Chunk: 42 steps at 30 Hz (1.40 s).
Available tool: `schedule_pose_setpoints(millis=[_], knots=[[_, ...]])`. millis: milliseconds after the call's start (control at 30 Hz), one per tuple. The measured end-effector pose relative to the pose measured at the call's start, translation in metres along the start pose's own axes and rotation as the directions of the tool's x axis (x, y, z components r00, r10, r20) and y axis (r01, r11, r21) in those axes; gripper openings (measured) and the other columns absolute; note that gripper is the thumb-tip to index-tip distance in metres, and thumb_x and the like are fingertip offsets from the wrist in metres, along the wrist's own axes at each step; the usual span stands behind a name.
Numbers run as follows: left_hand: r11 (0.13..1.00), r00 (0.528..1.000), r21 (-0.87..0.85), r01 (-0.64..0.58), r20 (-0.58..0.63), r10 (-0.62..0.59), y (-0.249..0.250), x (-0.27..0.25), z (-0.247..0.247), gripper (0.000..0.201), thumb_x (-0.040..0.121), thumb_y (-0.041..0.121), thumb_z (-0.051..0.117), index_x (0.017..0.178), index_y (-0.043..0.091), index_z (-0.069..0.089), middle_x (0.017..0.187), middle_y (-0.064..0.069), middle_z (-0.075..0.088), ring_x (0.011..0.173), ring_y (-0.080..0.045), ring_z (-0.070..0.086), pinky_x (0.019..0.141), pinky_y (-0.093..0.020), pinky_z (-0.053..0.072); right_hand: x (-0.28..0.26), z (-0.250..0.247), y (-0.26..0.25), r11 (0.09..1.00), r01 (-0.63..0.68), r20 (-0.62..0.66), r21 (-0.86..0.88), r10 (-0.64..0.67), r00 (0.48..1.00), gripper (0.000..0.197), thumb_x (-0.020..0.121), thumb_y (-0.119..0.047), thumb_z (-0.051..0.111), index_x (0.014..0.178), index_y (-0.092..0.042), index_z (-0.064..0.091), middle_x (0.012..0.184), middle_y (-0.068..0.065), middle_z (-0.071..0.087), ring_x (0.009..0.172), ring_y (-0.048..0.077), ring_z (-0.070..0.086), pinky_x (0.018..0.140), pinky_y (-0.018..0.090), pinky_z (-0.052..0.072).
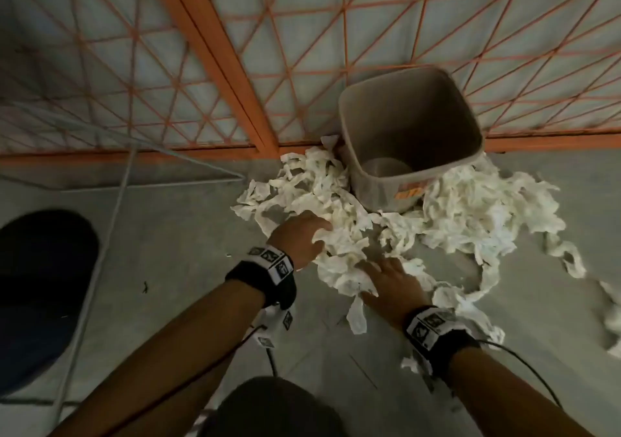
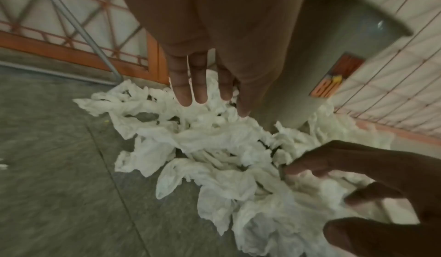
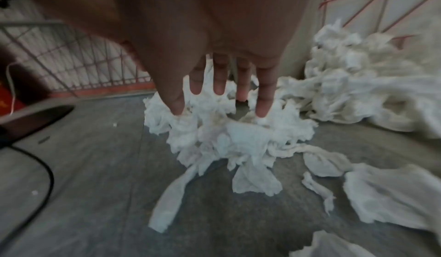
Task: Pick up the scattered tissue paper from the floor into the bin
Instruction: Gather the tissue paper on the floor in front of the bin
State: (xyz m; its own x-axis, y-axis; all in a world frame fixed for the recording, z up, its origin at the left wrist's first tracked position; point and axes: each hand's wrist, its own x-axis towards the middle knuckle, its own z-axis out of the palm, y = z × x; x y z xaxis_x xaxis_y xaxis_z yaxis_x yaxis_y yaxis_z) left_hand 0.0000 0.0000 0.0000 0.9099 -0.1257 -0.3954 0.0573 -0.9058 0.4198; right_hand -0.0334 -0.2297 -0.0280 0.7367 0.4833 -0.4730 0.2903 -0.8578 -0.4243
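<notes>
From the head view we see the tissue paper (image 1: 342, 231) heaped on the floor (image 1: 188, 262) around the foot of the bin (image 1: 410, 134), our left hand (image 1: 299, 238) and right hand (image 1: 395, 282) laid on it, fingertips buried in the heap. At the left wrist, blurred, our fingers (image 2: 183, 83) are straight and spread, clutching nothing. At the right wrist, our fingers (image 3: 263, 98) are splayed, tips pressing tissue, nothing clenched.
</notes>
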Motion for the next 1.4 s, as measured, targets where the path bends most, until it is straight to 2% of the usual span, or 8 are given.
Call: schedule_pose_setpoints(millis=[133,267,500,667,833,933,1033,1400], knots=[[0.977,0.996,0.201,-0.069,0.073,0.055,-0.006,0.026,0.04,0.055,0.09,0.023,0.06,0.139,0.04,0.042,0.155,0.004,0.029,0.127,-0.026,0.046,0.1,-0.038,0.045,0.025,0.038,0.013,0.99,-0.003,0.066,-0.144,0.013,0.998,0.065,0.089,-0.04,0.054,0.145,-0.039,0.021,0.159,-0.002,0.011,0.145,0.032,0.011,0.11,0.051,0.033],[0.966,0.996,0.244,-0.086,0.038,0.079,-0.01,0.033,0.064,0.036,0.092,0.015,0.054,0.127,0.024,0.06,0.128,-0.007,0.058,0.118,-0.03,0.051,0.092,-0.04,0.048,0.031,0.055,0.029,0.983,-0.059,0.027,-0.176,0.065,0.998,0.045,0.092,-0.026,0.048,0.136,-0.026,0.043,0.15,0.005,0.034,0.139,0.032,0.026,0.1,0.046,0.045],[0.958,0.924,-0.224,-0.181,-0.373,0.087,0.013,0.008,0.039,0.015,0.08,0.007,0.06,0.09,0.017,0.065,0.091,-0.001,0.06,0.079,-0.02,0.06,0.071,-0.03,0.05,0.011,0.035,0.027,0.963,-0.084,-0.212,0.255,0.14,0.967,0.021,0.077,-0.011,0.06,0.098,-0.012,0.057,0.103,0.008,0.054,0.097,0.031,0.053,0.077,0.037,0.046],[0.913,0.801,-0.304,-0.272,-0.597,0.04,0.017,0.002,0.01,0.04,0.073,-0.017,0.042,0.09,0.011,0.066,0.099,-0.001,0.06,0.092,-0.005,0.056,0.085,-0.008,0.042,0.008,0.015,0.036,0.874,-0.055,-0.398,0.483,0.275,0.875,0.031,0.081,0.005,0.047,0.104,-0.005,0.065,0.099,0.018,0.065,0.092,0.034,0.059,0.077,0.031,0.042],[0.955,0.929,-0.257,-0.15,-0.368,0.047,0.027,0.012,0.028,0.023,0.086,0.009,0.048,0.1,0.018,0.064,0.097,-0.001,0.065,0.09,-0.019,0.061,0.079,-0.037,0.054,-0.006,-0.01,0.043,0.589,-0.166,-0.255,0.791,0.564,0.785,0.039,0.079,-0.04,0.041,0.074,-0.006,0.059,0.069,0.007,0.061,0.073,0.029,0.056,0.059,0.028,0.038],[0.984,0.995,0.148,-0.094,0.0,0.095,0.026,0.027,0.063,0.048,0.089,0.034,0.055,0.136,0.031,0.044,0.125,-0.004,0.05,0.114,-0.027,0.047,0.087,-0.043,0.05,-0.002,-0.011,0.059,0.538,-0.248,-0.208,0.805,0.648,0.732,0.046,0.078,-0.05,0.059,0.098,-0.008,0.067,0.091,0.008,0.068,0.091,0.028,0.063,0.077,0.032,0.049],[0.946,0.99,0.314,-0.082,0.135,0.041,0.018,0.041,0.082,0.043,0.093,0.028,0.054,0.135,0.02,0.049,0.132,-0.008,0.044,0.125,-0.032,0.04,0.091,-0.046,0.048,0.0,-0.009,0.068,0.641,-0.263,-0.273,0.721,0.612,0.742,0.022,0.08,-0.012,0.06,0.102,-0.009,0.061,0.089,0.009,0.061,0.091,0.03,0.061,0.071,0.027,0.037],[0.971,0.86,-0.071,-0.227,-0.482,0.166,0.033,0.007,0.039,0.018,0.091,0.02,0.06,0.09,0.004,0.052,0.095,-0.002,0.043,0.076,-0.011,0.043,0.066,-0.016,0.034,0.054,0.004,0.067,0.969,-0.195,-0.195,0.15,0.222,0.955,0.079,0.085,-0.011,0.054,0.147,-0.038,0.014,0.155,0.003,0.026,0.126,0.034,0.049,0.091,0.045,0.049]])
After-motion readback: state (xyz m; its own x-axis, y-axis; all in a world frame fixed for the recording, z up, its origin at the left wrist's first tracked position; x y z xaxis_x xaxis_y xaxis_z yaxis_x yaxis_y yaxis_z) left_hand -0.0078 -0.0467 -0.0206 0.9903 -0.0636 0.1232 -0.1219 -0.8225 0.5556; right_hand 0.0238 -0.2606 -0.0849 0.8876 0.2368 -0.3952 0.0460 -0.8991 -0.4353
